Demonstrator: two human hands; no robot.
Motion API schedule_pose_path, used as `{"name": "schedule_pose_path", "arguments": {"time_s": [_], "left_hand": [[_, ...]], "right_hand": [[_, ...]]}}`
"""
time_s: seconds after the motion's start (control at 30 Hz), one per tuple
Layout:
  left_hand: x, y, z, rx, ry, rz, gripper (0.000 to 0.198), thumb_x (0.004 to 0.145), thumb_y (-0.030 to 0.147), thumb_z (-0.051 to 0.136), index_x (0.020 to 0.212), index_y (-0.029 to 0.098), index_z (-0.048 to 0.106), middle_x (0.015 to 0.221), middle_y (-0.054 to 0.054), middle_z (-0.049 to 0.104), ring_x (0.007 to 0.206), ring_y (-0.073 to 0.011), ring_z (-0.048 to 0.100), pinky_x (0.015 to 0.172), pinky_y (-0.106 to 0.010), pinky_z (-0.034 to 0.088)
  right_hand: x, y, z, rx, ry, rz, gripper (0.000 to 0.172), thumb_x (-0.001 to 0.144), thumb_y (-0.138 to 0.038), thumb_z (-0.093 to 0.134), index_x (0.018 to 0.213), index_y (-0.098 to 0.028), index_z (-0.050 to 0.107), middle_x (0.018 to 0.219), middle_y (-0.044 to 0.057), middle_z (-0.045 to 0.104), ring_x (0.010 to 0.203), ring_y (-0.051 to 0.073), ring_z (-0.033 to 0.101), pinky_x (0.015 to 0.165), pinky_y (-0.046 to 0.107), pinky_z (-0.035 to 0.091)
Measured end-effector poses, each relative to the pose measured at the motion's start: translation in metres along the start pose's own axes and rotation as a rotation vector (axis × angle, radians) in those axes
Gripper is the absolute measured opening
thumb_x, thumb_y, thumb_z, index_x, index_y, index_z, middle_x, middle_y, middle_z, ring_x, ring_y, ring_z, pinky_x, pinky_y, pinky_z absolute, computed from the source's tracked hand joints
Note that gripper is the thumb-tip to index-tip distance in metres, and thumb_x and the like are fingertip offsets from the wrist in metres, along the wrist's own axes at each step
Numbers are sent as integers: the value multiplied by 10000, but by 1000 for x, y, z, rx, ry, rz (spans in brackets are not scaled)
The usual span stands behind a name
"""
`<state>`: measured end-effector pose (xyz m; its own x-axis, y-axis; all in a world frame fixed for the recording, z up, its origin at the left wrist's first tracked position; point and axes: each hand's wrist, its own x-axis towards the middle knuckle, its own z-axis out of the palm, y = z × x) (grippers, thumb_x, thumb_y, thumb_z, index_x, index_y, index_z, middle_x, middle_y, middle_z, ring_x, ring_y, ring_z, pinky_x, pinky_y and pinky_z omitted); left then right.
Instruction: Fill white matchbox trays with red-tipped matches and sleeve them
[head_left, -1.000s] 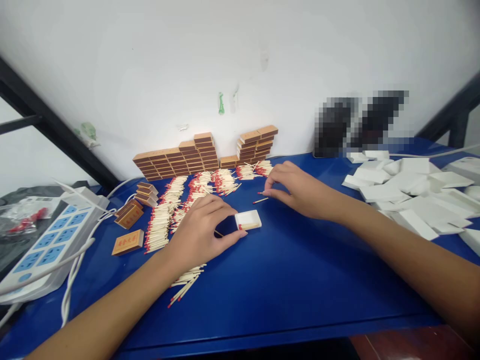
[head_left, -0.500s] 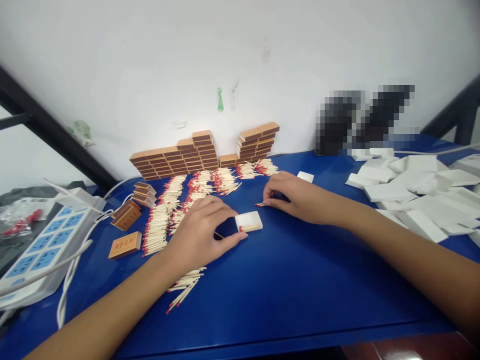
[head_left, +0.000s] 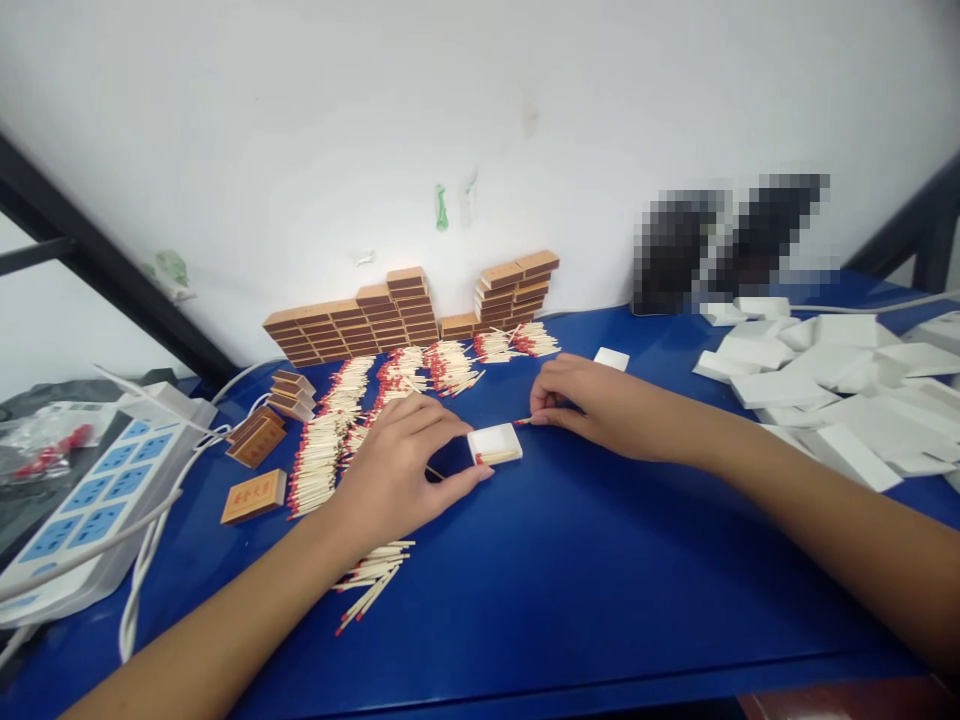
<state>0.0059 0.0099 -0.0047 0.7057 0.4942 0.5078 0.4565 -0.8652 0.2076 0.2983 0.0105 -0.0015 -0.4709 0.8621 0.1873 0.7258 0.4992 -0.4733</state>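
Observation:
A small white matchbox tray lies on the blue table, with a few matches along its near side. My left hand grips the tray's left end between thumb and fingers. To the right of the tray, my right hand pinches a match, its red head pointing left towards the tray. Rows of red-headed matches lie behind and left of my left hand. Loose matches are spread on the near side of my left wrist.
Brown matchboxes are stacked along the wall; several more stand at the left. A power strip with white cables lies at the far left. Many white trays are heaped at the right, and one white tray lies behind my right hand.
My right hand has moved slightly down with the match, whose head is now closer to the tray. My left hand keeps its grip on the tray. The view has shifted slightly.

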Motion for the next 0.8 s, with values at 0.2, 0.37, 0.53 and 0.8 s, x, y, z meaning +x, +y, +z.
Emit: {"name": "schedule_pose_path", "arguments": {"time_s": [0.2, 0.37, 0.53, 0.8], "left_hand": [[1, 0, 0, 2, 4, 6, 251, 957, 386, 796, 1085, 180, 730, 1031, -66, 763, 994, -252, 677, 967, -451, 507], [-1, 1, 2, -6, -16, -4, 277, 949, 410, 802, 1090, 182, 730, 1032, -72, 759, 1018, -266, 674, 962, -458, 510], [-1, 2, 3, -1, -16, 5, 293, 955, 420, 794, 1098, 171, 734, 1033, -80, 758, 1026, -270, 675, 970, -456, 510], [-1, 3, 0, -8, -39, -12, 291, 951, 411, 798, 1098, 165, 746, 1031, -76, 755, 1045, -272, 675, 984, -454, 494]], "right_hand": [[-4, -25, -11, 35, 138, 4, 236, 1006, -434, 624, 883, -250, 705, 911, 55, 712, 844, 230, 614, 743, 354, 443], [-4, -41, 9, 73, 85, -78, 143, 999, -326, 640, 916, -236, 715, 893, 44, 699, 833, 204, 615, 735, 333, 444], [-3, -37, 14, 46, 72, -101, 115, 1001, -318, 637, 972, -238, 714, 884, 28, 683, 823, 191, 610, 741, 328, 449], [-1, -5, -11, -209, 223, 47, 157, 971, -336, 601, 906, -227, 692, 908, 78, 695, 912, 265, 631, 793, 387, 463]]}}
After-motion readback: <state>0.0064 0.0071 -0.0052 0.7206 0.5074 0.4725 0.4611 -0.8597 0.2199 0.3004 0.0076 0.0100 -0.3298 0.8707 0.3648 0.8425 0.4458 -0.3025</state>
